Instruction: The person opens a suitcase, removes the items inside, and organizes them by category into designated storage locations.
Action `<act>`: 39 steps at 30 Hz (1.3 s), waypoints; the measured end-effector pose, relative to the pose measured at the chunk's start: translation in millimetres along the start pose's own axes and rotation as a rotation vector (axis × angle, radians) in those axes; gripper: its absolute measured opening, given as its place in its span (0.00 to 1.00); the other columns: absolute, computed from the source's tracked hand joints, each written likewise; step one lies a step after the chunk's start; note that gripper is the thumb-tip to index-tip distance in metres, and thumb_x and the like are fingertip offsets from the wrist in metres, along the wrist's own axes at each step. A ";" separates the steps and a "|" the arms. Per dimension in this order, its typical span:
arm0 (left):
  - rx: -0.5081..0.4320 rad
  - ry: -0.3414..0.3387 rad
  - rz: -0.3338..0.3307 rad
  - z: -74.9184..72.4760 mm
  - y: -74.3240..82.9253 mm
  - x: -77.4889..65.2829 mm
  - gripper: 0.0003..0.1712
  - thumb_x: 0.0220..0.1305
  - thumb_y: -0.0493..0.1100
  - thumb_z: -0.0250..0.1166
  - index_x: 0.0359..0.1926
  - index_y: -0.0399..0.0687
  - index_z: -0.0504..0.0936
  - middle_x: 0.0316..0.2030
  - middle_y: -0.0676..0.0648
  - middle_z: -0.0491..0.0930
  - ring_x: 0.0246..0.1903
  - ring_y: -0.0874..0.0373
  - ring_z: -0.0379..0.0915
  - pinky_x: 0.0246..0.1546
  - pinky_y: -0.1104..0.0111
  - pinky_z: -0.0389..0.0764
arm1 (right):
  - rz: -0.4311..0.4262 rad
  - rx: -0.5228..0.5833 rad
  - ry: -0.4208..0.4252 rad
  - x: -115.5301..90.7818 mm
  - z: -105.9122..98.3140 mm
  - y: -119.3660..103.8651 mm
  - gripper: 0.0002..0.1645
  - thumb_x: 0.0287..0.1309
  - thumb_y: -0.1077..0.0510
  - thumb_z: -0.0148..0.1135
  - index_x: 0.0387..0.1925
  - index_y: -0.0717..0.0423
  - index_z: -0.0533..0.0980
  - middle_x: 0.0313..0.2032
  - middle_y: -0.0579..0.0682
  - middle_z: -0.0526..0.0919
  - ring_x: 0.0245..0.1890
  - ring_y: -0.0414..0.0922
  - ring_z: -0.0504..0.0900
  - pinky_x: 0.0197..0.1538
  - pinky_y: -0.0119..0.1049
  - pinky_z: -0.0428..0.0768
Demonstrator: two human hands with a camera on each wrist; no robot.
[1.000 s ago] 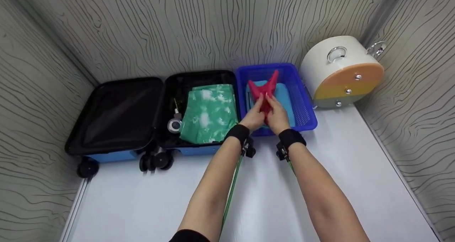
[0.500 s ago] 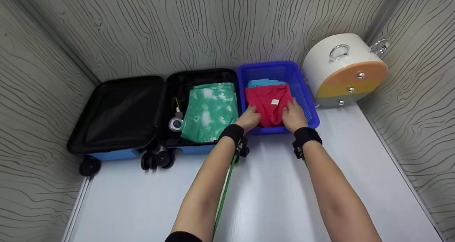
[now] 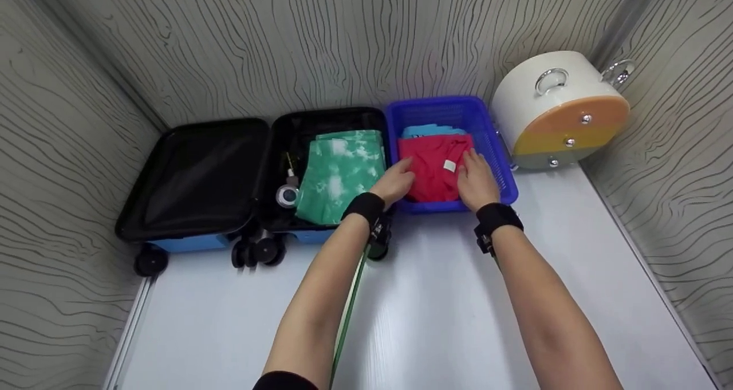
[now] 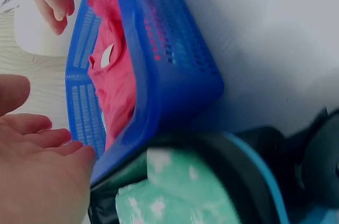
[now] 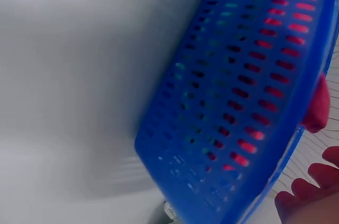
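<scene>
A red folded garment (image 3: 432, 164) with a white label lies in the blue plastic basket (image 3: 435, 207). Behind its far edge shows light blue cloth (image 3: 432, 130). My left hand (image 3: 395, 182) is over the basket's left side, beside the garment; the left wrist view shows this hand (image 4: 45, 173) with fingers loosely bent and nothing in them. At the basket's right side, my right hand (image 3: 478, 179) has its fingertips by the garment's right edge. In the right wrist view those fingers (image 5: 318, 176) hang apart from a bit of red cloth (image 5: 318, 107) at the rim.
Left of the basket lies an opened black-lined suitcase (image 3: 197, 181), holding green-and-white folded cloth (image 3: 338, 172), a round white item (image 3: 286, 196) and a small dropper-like bottle (image 3: 291, 178). A white drum-shaped box (image 3: 527, 86) with a striped drawer front stands right. Patterned walls close the back and sides.
Both hands pinched the bunched red garment a second ago, then laid it down in the basket and spread it. Now they have let go and moved slightly apart; it lies flatter.
</scene>
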State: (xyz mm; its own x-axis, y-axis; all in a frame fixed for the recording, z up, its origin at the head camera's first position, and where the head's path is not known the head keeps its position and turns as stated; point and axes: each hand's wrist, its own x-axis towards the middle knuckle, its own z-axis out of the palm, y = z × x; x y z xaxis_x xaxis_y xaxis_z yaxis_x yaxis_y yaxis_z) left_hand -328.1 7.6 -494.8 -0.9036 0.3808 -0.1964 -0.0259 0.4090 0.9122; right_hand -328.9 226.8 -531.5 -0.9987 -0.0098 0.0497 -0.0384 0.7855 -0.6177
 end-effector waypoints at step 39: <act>0.295 0.085 -0.428 -136.6 -79.4 -79.7 0.30 0.81 0.42 0.39 0.76 0.30 0.56 0.52 0.36 0.70 0.23 0.59 0.54 0.33 0.67 0.63 | -0.293 -0.367 -0.496 -13.4 71.0 -120.4 0.23 0.66 0.70 0.56 0.60 0.58 0.82 0.57 0.56 0.84 0.59 0.59 0.78 0.60 0.51 0.78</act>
State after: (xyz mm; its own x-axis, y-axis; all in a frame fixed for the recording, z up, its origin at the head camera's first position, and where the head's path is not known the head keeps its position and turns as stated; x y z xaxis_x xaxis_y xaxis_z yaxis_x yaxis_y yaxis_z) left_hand -312.4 -168.5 -502.4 -0.8703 0.0646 -0.4882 -0.2901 0.7339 0.6142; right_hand -313.2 88.4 -513.5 -0.8489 -0.4682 -0.2452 -0.3836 0.8650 -0.3234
